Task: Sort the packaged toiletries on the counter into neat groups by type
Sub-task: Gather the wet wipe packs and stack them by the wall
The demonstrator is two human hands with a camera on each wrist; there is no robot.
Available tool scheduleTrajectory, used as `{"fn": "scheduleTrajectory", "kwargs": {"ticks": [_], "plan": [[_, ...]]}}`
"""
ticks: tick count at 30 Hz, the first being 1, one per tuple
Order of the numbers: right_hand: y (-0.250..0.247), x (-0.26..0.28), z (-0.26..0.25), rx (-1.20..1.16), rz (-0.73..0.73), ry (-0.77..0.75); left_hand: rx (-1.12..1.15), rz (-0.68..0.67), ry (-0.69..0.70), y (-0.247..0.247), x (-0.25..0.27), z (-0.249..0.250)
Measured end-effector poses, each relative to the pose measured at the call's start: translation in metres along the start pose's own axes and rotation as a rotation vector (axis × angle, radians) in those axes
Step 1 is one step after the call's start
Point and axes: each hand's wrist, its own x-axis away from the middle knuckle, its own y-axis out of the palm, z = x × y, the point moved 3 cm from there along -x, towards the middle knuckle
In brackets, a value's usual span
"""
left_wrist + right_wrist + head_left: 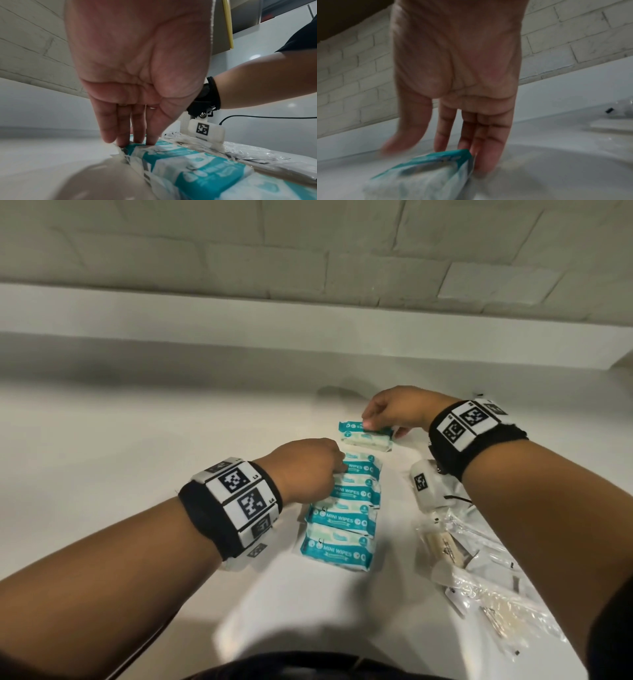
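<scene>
The far wipes pack (364, 436) lay flat on the white counter (137, 440), teal and white, set just beyond the row of wipes packs (342, 508) and a little apart from it. My right hand (394, 409) was on that pack: in the head view a fingertip sat on its top far edge and the thumb showed past its right end, and in the right wrist view the fingers (488, 142) reached straight down against the pack's end while the thumb stood off to one side. That view was blurred, so I could not tell whether the hand truly pinched the pack or only pushed it; the fingers looked straight, so I took the hand as released and pressing.

Nearer to me, the row ran as overlapping packs, each printed MINI WIPES, lined up one behind another toward my body. My left hand (308, 467) was on the left side of the row's far end. In the left wrist view its fingers (137, 128) pointed straight down, tips touching the crinkled edge of the top pack; nothing was clenched or wrapped, so that hand was also loose and simply touching.

Below my right wrist, to the right of the row, lay a loose heap of clear-wrapped items (479, 577), overlapping; I could not make out what each one was. Both wrists wore black wristbands (229, 508) with square marker tags. Behind the counter rose a pale brick wall (308, 251).
</scene>
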Motion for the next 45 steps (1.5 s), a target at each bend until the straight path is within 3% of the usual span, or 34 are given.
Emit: {"fn": "scheduleTrajectory", "kwargs": {"ticks": [3, 6, 8, 10, 13, 17, 22, 26, 29, 35, 40, 45], "plan": [[0.004, 0.0, -0.001, 0.333, -0.024, -0.069, 0.007, -0.003, -0.011, 0.001, 0.001, 0.0], [0.0, -0.001, -0.007, 0.669, 0.257, -0.21, 0.023, 0.0, -0.008, 0.001, 0.002, 0.0], [-0.004, -0.001, -0.006, 0.668, 0.376, -0.187, 0.03, 0.003, -0.004, 0.0, 0.004, 0.001], [-0.009, 0.001, -0.003, 0.515, 0.426, -0.039, 0.031, 0.002, -0.002, -0.001, 0.005, 0.002], [-0.002, 0.002, 0.001, 0.438, 0.283, 0.106, 0.022, 0.004, -0.002, -0.002, 0.006, 0.004], [0.011, 0.004, -0.008, 0.388, 0.241, -0.034, 0.011, -0.008, -0.008, -0.003, 0.007, 0.005], [0.016, 0.018, -0.022, 0.341, -0.016, -0.096, -0.002, -0.022, -0.003, -0.006, 0.011, 0.008], [0.013, 0.026, -0.02, 0.422, 0.077, -0.142, 0.026, -0.035, -0.005, -0.008, 0.014, 0.009], [0.01, 0.035, -0.02, 0.34, 0.164, -0.185, 0.033, -0.029, 0.011, -0.008, 0.026, 0.019], [0.027, 0.041, -0.024, 0.417, 0.051, -0.188, -0.143, -0.174, 0.114, 0.022, 0.042, 0.047], [0.031, 0.041, -0.023, 0.417, 0.078, -0.189, -0.168, -0.034, 0.07, 0.036, 0.04, 0.045], [0.029, 0.026, -0.034, 0.537, 0.1, -0.228, -0.148, -0.037, 0.027, 0.03, 0.028, 0.036]]}}
